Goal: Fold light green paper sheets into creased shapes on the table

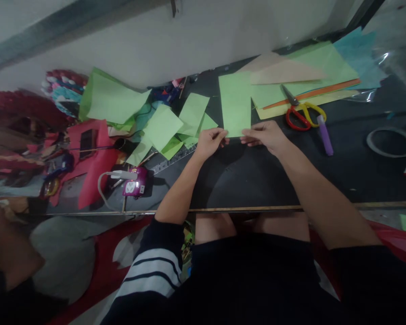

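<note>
Both hands meet at the near edge of a green paper sheet (235, 103) that lies flat on the dark tabletop (257, 176), its long sides running away from the person. The left hand (209, 142) has its fingers curled onto the sheet's near left corner, and the right hand (267, 135) pinches the near right corner, so each grip is closed on the same sheet. The far end of the sheet overlaps a stack of larger paper (311, 72) in green, tan, orange and blue that spreads toward the back right of the tabletop. A pair of scissors (302, 113) with one red and one yellow handle rests on the edge of that stack, just to the right of the right hand, and a purple glue stick (325, 134) lies beside the scissor handles. Farther right sits a roll of tape (391, 141), well apart from the hands. To the left of the held sheet, several smaller green paper pieces (176, 126) lie scattered and overlapping, with a bigger crumpled green sheet (111, 99) behind them near the wall. A sheet of red paper (91, 162) and a small magenta device (135, 186) with a white cable lie at the left end of the tabletop.
</note>
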The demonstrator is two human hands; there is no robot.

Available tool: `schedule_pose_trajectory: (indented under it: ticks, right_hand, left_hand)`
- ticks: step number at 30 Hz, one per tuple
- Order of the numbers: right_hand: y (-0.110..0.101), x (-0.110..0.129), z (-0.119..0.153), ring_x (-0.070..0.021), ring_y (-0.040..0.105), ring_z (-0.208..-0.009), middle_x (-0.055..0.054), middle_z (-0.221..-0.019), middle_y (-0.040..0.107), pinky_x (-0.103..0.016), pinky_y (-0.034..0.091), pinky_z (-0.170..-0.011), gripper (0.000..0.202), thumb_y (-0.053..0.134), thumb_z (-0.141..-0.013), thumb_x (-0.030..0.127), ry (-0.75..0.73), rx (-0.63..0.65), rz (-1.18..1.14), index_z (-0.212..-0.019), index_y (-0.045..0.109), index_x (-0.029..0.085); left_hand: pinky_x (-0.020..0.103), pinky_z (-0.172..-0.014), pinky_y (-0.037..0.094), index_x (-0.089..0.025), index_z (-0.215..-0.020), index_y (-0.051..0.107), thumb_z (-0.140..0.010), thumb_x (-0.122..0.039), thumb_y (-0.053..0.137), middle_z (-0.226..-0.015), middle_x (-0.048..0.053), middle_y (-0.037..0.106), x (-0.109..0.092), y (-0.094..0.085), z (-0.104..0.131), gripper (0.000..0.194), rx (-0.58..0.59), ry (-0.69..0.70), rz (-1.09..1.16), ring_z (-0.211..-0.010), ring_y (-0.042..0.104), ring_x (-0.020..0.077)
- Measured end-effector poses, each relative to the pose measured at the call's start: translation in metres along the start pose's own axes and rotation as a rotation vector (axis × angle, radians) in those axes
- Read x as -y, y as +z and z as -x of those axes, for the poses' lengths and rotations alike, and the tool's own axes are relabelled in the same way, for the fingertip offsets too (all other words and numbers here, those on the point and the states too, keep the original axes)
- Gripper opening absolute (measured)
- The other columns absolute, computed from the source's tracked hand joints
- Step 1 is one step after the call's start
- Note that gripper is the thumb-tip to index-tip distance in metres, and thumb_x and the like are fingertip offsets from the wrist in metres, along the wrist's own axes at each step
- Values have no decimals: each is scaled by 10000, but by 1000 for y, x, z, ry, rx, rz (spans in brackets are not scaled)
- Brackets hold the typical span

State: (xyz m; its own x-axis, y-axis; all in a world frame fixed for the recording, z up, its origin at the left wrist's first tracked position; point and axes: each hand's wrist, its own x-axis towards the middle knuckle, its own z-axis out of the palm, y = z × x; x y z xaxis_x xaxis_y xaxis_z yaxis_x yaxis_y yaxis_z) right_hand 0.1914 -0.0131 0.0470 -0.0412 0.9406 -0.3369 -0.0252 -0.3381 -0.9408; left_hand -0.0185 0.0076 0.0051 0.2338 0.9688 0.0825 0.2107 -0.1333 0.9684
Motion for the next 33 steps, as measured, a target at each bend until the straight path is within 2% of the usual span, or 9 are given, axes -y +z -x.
schedule_pose_trajectory:
  ticks: [2,5,7,11,17,22,27,30,33]
  right_hand:
    - [0,-1,0,-182,810,-724,-73,-810,830,-198,637,-545,274,1031,-685,229,-12,44,-57,-755,777,155]
    - [4,-5,-1,-223,828,-872,-89,-988,856,-254,700,-666,340,1043,-636,214,-45,108,-129,-866,798,160]
    - [6,-8,-1,-215,825,-819,-81,-900,844,-247,695,-655,307,1028,-649,209,-54,99,-114,-831,787,157]
    - [7,-8,-2,-155,759,-581,-22,-660,758,-186,615,-495,292,1026,-671,235,-65,37,-49,-743,753,159]
    - [-1,-1,-3,-155,747,-516,13,-495,634,-146,561,-437,428,1072,-630,254,-48,14,-19,-583,655,168]
    - [1,-3,-6,-123,691,-454,25,-458,614,-138,535,-410,422,1079,-595,262,-100,-46,19,-570,666,175]
    - [1,-9,-9,-124,692,-474,-2,-500,669,-160,580,-454,426,1083,-552,320,-171,-82,64,-573,678,188]
    - [2,-10,-10,-141,708,-504,-19,-532,692,-187,599,-474,416,1072,-568,334,-202,-110,108,-585,683,187]
    - [4,-10,-9,-143,707,-508,-13,-534,685,-198,597,-476,402,1052,-611,303,-211,-124,107,-591,668,187]
  left_hand:
    - [193,-563,556,-181,-697,686,-988,-404,767,-679,26,769,-1,-1,1,375,27,36,-28,-538,656,74]
    - [199,-585,557,-184,-704,689,-1004,-348,734,-690,27,767,-1,0,3,345,61,81,-70,-546,656,73]
    - [201,-588,554,-187,-712,690,-1010,-343,720,-694,27,768,-1,1,4,338,72,98,-89,-545,654,73]
    - [200,-588,542,-189,-729,704,-1016,-347,704,-702,29,770,1,3,4,328,75,89,-87,-551,647,70]
    - [196,-596,543,-185,-719,709,-1022,-294,679,-681,21,758,5,-2,1,323,-1,76,-70,-560,649,68]
    - [192,-580,554,-180,-752,722,-1007,-262,705,-681,17,765,3,-5,0,269,-32,65,-90,-545,653,68]
    - [180,-561,544,-177,-732,717,-997,-213,705,-681,15,770,2,-2,-1,268,-63,22,-99,-529,644,60]
    - [166,-549,547,-178,-716,698,-993,-243,719,-659,7,760,2,1,-2,285,-98,3,-109,-530,657,61]
    - [160,-546,538,-178,-710,699,-987,-193,704,-647,2,751,1,4,-2,278,-147,-15,-112,-542,671,62]
